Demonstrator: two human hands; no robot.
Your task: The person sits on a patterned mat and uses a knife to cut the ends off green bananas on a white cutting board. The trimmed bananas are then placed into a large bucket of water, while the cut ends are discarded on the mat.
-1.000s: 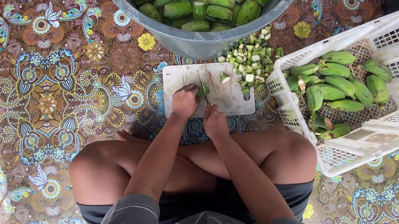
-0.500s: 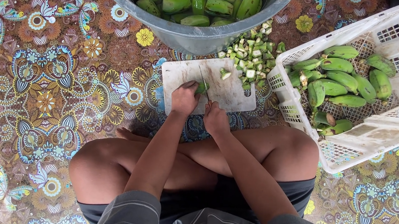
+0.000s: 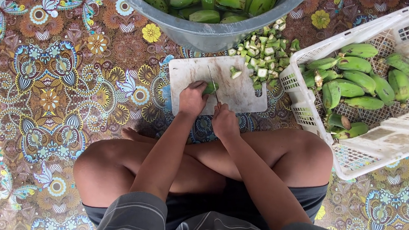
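A person sits cross-legged on a floor covering printed with brown, blue and yellow flowers and butterflies (image 3: 47,94), looking down at a white rectangular plastic cutting board (image 3: 244,91) that lies on the floor just ahead of the knees. The left hand (image 3: 192,99) rests on the near edge of the board, its grip narrow and closed over the near end of a short green unripe banana (image 3: 211,87); the banana pokes out of the fingers toward one o'clock and lies flat on the board. The right hand (image 3: 224,121) sits just beside the left, at about five o'clock from the banana, its grip wrapped shut around the handle of a thin-bladed knife (image 3: 212,82), whose blade runs up toward twelve o'clock and crosses the banana just past the left fingertips. A single pale cut piece (image 3: 235,74) lies on the board at about one o'clock from the banana. Off the board's far right corner, at two o'clock, lies a heap of green and white chopped banana ends (image 3: 266,49). At twelve o'clock stands a large grey round tub (image 3: 205,33) filled with whole green bananas. At three o'clock sits a white slatted plastic crate (image 3: 385,137) holding more green bananas on their stalks.
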